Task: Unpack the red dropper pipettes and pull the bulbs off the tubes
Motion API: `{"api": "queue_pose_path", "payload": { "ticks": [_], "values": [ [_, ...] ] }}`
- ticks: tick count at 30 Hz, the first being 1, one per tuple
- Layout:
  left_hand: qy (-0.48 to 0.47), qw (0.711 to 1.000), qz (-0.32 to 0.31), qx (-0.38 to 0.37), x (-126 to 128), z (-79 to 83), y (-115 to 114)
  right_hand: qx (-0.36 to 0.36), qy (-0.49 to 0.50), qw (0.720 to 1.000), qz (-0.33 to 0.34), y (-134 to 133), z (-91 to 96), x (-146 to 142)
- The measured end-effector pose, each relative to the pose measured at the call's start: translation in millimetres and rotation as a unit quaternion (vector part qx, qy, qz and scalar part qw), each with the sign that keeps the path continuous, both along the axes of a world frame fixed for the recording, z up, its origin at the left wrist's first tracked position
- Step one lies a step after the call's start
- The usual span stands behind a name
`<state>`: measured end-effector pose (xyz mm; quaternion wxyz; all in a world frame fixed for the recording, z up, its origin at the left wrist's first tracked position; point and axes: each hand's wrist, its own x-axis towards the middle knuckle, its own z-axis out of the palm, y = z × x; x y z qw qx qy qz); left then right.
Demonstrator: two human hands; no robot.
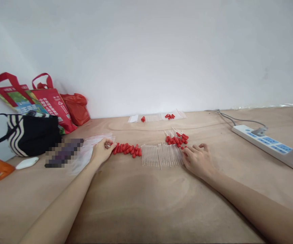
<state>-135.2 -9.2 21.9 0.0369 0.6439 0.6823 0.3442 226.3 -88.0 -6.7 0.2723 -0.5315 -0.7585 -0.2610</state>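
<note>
My left hand (102, 151) is closed at the left end of a row of red rubber bulbs (128, 149), with a bit of red showing between its fingertips. Right of that row lies a band of thin clear dropper tubes (161, 156), side by side. My right hand (198, 160) has its thumb and index finger together at the band's right end, beside red bulbs; what they pinch is too small and covered to make out. Just behind the band is a pile of droppers with red bulbs (177, 139) on clear stems.
Clear zip bags (91, 149) lie left of my left hand, near a blurred dark object (66, 154). Far back rests another bag (156, 117) with red bulbs on it. A white power strip (270, 142) stands right; shopping bags (51, 105) and a black pouch (38, 132) stand left.
</note>
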Motion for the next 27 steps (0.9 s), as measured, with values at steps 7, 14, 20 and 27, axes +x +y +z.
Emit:
{"api": "queue_pose_path", "payload": {
  "ticks": [7, 14, 20, 27],
  "values": [
    [0.029, 1.0, -0.005, -0.011, 2, 4.6, -5, -0.052, -0.016, 0.998, -0.009, -2, 0.4, -1],
    [0.074, 0.993, 0.024, 0.093, 16, 11.8, -12, -0.123, -0.034, 0.992, -0.004, -4, -3.1, -3],
    [0.136, 0.974, -0.135, 0.119, 67, 11.0, -22, -0.117, 0.008, 0.993, -0.022, 0, -5.4, -1],
    [0.131, 0.962, -0.241, 0.014, 164, 14.9, -4, -0.068, 0.204, 0.975, -0.057, 16, -1.0, 20]
  ]
}}
